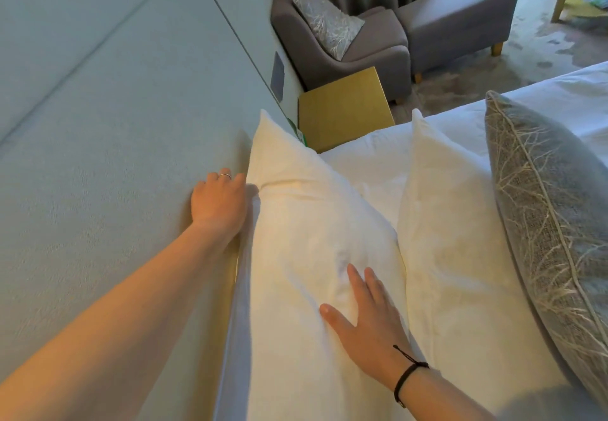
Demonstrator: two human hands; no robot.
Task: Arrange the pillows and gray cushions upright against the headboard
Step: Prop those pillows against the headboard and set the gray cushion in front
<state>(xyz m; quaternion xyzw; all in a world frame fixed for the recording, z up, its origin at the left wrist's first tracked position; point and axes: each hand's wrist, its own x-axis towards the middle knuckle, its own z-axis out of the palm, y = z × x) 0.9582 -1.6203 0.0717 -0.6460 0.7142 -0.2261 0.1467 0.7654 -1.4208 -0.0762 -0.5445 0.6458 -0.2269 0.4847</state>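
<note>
A white pillow (296,256) stands on edge against the pale padded headboard (115,124), filling the middle of the view from about twelve o'clock down to six. The left hand (219,201), at nine o'clock of that pillow's upper half, sits between pillow and headboard; its fingertips curl out of sight behind the pillow's edge, so whether they pinch the fabric or merely press it cannot be told, and a thin ring shows on one finger. The right hand (365,315), toward five o'clock of the pillow, lies flat on its front face, fingers straight and slightly spread, thumb out to the side, holding nothing; a black cord bracelet (406,374) circles the wrist. A second white pillow (450,239) stands upright just beside the first, at its three o'clock, touching it along the seam. Farther toward three o'clock a gray cushion (546,210) with a pale branch pattern and piped edge leans tilted on the white bedding (559,91). At twelve o'clock past the pillows stands a yellow bedside table (345,104), and beyond it a gray armchair (362,48) carrying a patterned cushion (329,22), with a matching ottoman (460,15) to its right.
</note>
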